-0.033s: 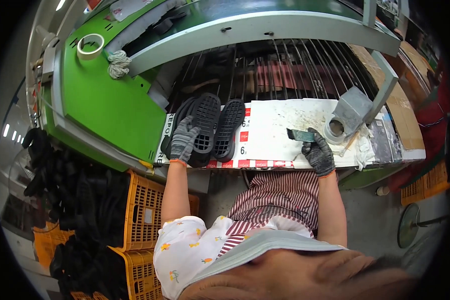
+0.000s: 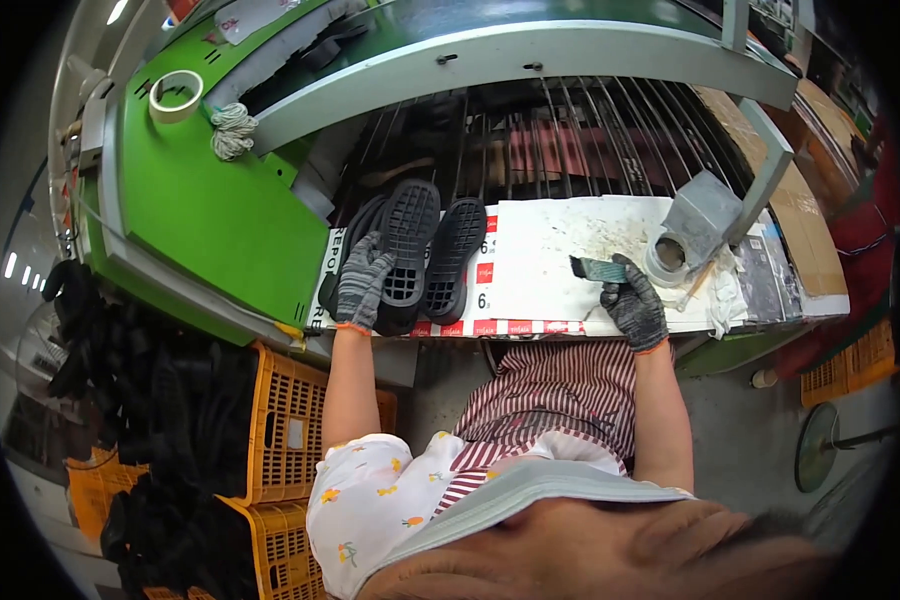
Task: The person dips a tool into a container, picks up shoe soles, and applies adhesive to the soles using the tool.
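My left hand [image 2: 364, 285], in a grey knit glove, is closed on the left edge of a black shoe sole [image 2: 411, 235] with a grid of square recesses. More black soles lie partly hidden under and left of it. A second gridded sole [image 2: 457, 255] rests just to the right. In my gloved right hand [image 2: 635, 308] is a flat brush [image 2: 602, 269] with a greenish band and dark bristles pointing left, above the white sheet [image 2: 550, 240]. Beyond that hand stands a round pot [image 2: 667, 252] with a whitish rim.
A grey metal box [image 2: 707, 212] adjoins the pot, with a crumpled white cloth [image 2: 725, 300] nearby. Behind the sheet runs a rack of metal rods [image 2: 610, 150] under a grey frame bar [image 2: 490, 68]. Tape [image 2: 176, 97] and string [image 2: 233, 132] sit on the green panel. Orange crates [image 2: 290, 430] stand lower left.
The gridded sole at my left hand has tipped up very slightly at its far end. The right hand and brush look nearly unchanged.
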### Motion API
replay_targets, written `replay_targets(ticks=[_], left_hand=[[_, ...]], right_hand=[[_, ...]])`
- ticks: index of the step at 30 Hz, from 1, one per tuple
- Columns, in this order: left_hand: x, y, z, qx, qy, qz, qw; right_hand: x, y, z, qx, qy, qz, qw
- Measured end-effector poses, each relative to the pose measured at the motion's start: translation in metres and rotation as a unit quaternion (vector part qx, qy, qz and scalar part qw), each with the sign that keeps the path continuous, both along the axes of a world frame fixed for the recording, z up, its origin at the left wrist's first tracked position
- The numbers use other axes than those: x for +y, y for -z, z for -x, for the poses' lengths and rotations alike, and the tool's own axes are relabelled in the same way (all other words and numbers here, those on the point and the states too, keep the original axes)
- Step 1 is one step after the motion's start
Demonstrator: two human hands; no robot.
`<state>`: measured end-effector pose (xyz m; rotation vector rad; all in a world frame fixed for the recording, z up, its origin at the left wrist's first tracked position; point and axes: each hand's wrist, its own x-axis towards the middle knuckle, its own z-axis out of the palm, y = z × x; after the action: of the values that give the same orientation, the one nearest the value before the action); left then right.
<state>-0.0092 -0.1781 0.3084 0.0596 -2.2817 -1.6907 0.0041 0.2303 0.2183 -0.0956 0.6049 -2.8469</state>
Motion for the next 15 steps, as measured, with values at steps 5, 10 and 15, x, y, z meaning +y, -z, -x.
replay_targets(ticks=[5,10,15], left_hand=[[0.069,-0.024,-0.022,-0.082,0.228,-0.423,0.873],[0.098,0.044,0.0,-0.158,0.387,-0.589,0.692],[0.153,0.055,-0.006,-0.207,0.387,-0.659,0.611]], right_hand=[[0.005,0.006,-0.006,0.005,0.048,0.0,0.999],[0.0,-0.008,-0.012,0.028,0.084,0.004,0.996],[0.025,-0.062,-0.036,0.06,0.172,-0.061,0.981]])
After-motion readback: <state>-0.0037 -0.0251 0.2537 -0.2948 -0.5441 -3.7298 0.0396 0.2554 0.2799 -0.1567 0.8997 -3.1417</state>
